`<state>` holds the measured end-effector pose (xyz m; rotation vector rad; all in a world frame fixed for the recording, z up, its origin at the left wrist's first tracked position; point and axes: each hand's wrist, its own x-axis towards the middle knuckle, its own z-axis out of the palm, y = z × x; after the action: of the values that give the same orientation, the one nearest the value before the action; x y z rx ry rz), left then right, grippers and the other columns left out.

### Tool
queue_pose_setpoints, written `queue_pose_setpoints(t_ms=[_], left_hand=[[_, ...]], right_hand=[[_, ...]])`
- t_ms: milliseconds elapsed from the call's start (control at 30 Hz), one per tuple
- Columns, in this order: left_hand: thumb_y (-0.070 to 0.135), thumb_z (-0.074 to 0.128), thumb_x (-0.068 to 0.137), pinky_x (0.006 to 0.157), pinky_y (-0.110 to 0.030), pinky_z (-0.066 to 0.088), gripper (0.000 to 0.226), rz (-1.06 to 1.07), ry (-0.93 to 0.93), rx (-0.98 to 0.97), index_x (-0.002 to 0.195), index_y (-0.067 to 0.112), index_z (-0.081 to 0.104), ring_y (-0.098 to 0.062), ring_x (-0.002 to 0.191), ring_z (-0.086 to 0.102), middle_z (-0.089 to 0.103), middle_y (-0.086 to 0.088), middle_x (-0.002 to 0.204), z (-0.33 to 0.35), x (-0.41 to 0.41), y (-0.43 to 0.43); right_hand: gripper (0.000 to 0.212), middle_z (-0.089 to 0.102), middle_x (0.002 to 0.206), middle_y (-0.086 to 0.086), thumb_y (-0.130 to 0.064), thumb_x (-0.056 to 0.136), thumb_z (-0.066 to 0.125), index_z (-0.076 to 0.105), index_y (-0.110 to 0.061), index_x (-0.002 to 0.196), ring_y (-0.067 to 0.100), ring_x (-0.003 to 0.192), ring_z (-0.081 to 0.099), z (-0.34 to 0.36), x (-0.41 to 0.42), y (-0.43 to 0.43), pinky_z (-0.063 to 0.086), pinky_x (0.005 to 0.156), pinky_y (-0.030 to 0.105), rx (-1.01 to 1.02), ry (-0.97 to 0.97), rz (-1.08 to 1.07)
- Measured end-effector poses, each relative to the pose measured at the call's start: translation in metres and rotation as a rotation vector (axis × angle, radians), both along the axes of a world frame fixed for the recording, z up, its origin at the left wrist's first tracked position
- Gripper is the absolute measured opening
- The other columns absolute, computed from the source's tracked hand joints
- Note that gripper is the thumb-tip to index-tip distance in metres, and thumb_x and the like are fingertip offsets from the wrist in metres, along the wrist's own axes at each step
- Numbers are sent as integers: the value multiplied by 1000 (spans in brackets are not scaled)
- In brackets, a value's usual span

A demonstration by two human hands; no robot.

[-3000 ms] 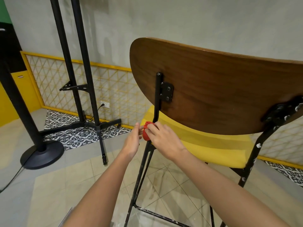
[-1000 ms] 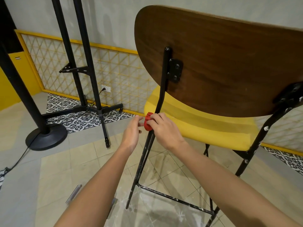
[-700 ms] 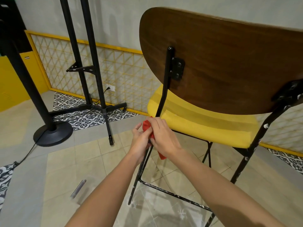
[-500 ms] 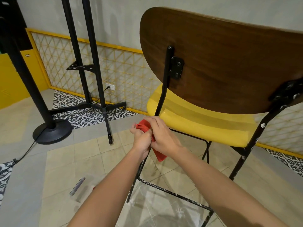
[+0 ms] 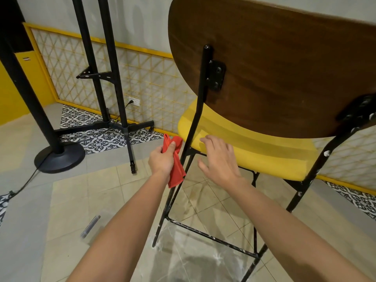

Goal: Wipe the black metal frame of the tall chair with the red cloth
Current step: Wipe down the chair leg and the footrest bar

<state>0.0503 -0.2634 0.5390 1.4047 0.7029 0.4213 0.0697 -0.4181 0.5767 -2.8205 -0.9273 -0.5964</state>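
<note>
Cloth position: the red cloth (image 5: 176, 171) is bunched in the left hand (image 5: 161, 160), whose fingers and thumb are curled round it, just left of the black rear post (image 5: 195, 121) of the chair frame. The cloth's hanging tail lies against or just in front of the post. Contact cannot be confirmed from this angle. The right hand (image 5: 220, 157) is empty, with fingers spread and relaxed, and hovers on the other side of the post near the edge of the yellow seat (image 5: 264, 153). It does not grip the chair.

Hazards from here: with neither hand steadying the frame, a firm stroke could slide or rock the chair on the glossy floor tiles (image 5: 85, 196). A bunched cloth gives a narrow contact patch, so the far side of the post may be skipped. White specks on the lower crossbar (image 5: 211, 237) and the right leg (image 5: 312, 174) — probably dried paint — may resist a dry wipe and stay behind.
</note>
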Motion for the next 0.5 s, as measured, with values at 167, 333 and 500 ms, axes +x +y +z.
queue_pose_setpoints(t_ms=[167,333,500], left_hand=[[39,57,91,82,-39,53,26,-81,12,80,97,17,70,-26,83,66,67,-1,77,-16,1,-18],[33,54,94,84,-37,52,36,-99,35,213,129,32,47,-20,85,64,66,-2,98,-18,-3,-17],[28,57,92,64,-35,53,31,-51,-172,229,118,43,46,-19,65,64,64,2,78,-10,-3,-17]], right_hand=[[54,50,135,8,-33,81,62,50,-11,129,24,123,47,-14,-1,6,38,96,40,-77,-43,24],[59,59,125,8,-33,71,70,58,-9,123,25,113,56,-22,0,5,46,90,39,-107,-106,5],[66,57,131,8,-33,70,71,55,-8,129,25,117,55,-25,1,3,45,93,39,-173,-151,-4]])
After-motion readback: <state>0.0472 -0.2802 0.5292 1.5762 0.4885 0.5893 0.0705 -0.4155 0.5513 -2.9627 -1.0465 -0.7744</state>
